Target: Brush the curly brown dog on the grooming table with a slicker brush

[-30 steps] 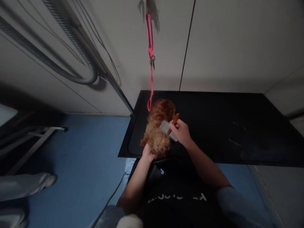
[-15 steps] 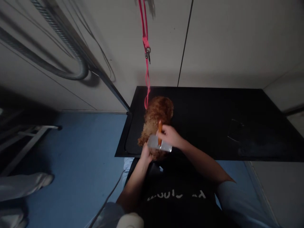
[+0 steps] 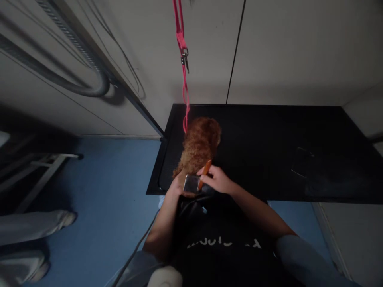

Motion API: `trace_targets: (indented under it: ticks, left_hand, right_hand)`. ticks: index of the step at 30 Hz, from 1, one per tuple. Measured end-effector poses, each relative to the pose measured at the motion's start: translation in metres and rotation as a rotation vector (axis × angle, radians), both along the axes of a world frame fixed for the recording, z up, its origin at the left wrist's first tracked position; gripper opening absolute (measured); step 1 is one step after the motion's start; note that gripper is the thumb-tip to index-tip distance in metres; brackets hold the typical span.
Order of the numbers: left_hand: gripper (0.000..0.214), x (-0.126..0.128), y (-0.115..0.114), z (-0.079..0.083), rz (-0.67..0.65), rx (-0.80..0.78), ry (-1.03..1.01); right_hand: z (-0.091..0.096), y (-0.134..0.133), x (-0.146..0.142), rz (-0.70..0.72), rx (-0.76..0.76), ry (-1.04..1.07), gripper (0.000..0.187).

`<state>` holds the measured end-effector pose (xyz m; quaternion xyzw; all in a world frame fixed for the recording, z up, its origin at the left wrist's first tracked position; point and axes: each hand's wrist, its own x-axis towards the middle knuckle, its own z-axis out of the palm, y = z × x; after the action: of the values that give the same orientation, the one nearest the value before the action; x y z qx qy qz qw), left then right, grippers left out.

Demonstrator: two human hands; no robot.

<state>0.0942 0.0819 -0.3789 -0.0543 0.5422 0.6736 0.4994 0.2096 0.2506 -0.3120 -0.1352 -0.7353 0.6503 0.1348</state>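
A curly brown dog (image 3: 202, 139) is on the black table, its near end close to the table's front edge. My right hand (image 3: 218, 179) grips the orange handle of a slicker brush (image 3: 191, 184). The brush's flat, pale-edged head lies against or just over the near end of the dog's coat; exact contact cannot be made out. At the dog's near left side my left hand (image 3: 176, 186) is closed on it, with the fingers partly hidden by fur and the brush.
A pink loop leash (image 3: 184, 85) with a metal clip hangs behind the dog. The black grooming table (image 3: 269, 151) extends right. A grey hose (image 3: 98, 85) and slanted post (image 3: 140, 107) stand left. Another person's legs (image 3: 36, 227) show at lower left.
The brush has turned in my right hand, its head shifting left and its handle now leaning right. My left hand has moved slightly left and up along the dog.
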Motion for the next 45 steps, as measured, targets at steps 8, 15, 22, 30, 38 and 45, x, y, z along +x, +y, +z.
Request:
trace_targets:
  ticks: [8, 15, 22, 30, 38, 45]
  left_hand:
    - [0.015, 0.033, -0.024, 0.021, 0.431, -0.376, 1.126]
    - [0.030, 0.081, 0.002, 0.010, -0.277, -0.362, 2.011]
    - [0.013, 0.076, -0.042, -0.015, 0.049, -0.352, 1.794]
    - [0.023, 0.072, -0.075, -0.022, 0.112, -0.322, 1.489]
    - [0.028, 0.055, -0.094, -0.028, 0.019, -0.348, 1.459]
    - [0.022, 0.062, -0.089, -0.037, 0.070, -0.369, 1.535]
  right_hand:
    - [-0.046, 0.015, -0.001, -0.199, -0.206, 0.062, 0.024]
    - [-0.059, 0.028, -0.005, -0.343, -0.175, 0.104, 0.024]
    - [-0.054, 0.002, 0.000, -0.241, -0.174, 0.091, 0.022]
    - [-0.049, -0.032, -0.008, -0.142, -0.140, 0.135, 0.020]
    - [-0.049, -0.061, -0.004, -0.179, -0.092, 0.099, 0.018]
    - [-0.052, -0.064, -0.006, -0.184, -0.052, 0.080, 0.017]
